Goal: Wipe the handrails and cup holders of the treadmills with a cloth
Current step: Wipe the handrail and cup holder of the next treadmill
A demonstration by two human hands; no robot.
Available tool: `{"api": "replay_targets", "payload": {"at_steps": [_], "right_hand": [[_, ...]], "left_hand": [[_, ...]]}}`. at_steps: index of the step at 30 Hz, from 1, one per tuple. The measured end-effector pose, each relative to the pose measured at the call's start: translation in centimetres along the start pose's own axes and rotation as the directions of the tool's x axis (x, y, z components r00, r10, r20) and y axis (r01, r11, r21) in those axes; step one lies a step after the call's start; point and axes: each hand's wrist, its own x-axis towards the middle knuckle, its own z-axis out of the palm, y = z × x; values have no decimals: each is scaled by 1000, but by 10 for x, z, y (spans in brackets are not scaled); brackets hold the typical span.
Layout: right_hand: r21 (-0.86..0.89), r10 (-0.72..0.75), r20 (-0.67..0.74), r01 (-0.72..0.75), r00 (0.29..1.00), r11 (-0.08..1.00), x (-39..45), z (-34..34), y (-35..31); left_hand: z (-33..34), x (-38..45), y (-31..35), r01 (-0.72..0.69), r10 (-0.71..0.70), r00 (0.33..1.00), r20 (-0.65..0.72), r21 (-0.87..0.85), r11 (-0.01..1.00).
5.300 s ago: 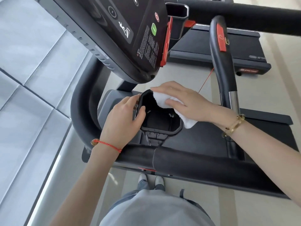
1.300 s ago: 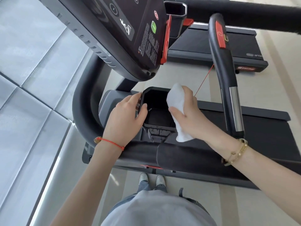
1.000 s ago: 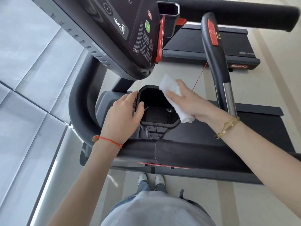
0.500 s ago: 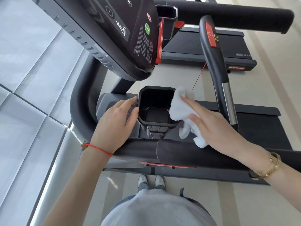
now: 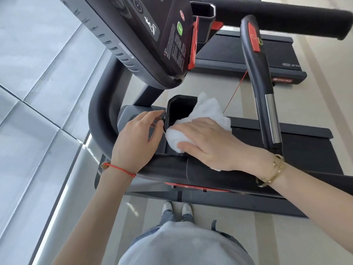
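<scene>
Since half a second ago, the right hand (image 5: pixel 208 142) has slid flat, fingers straight, pressing the white cloth (image 5: pixel 202 113) over the cup holder (image 5: pixel 177 106) and its near rim. The left hand (image 5: pixel 137 136) rests loosely open at its left edge.

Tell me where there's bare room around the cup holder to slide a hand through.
Free: the gap between the cup holder and the upright grip, past the white cloth. Crowded: the near rim, where the left hand touches it and the right hand presses the cloth.
</scene>
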Motion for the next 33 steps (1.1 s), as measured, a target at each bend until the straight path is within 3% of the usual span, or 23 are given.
{"api": "replay_targets", "payload": {"at_steps": [3,10,15,20,26,33], "right_hand": [[-24,43,-6,-43,999,999,4,5,-1],[-86,-42,73,48,996,995,-17,-15,12],[30,141,121,-146,982,989,31,-1,-6],[-54,74,-37,-76,997,996,12,5,-2],[37,2,-130,3,992,999,-24,-5,17],[209,196,-206,-152,959,966,-45,6,9]], "left_hand": [[-1,0,-1,20,-20,1000,-4,8,1000],[-2,-1,-1,35,-35,999,-21,13,999],[-1,1,0,22,-22,1000,-4,19,1000],[-2,1,0,39,-39,999,-5,20,999],[-1,3,3,40,-40,999,4,33,999],[0,9,14,33,-33,999,-27,-5,999]]}}
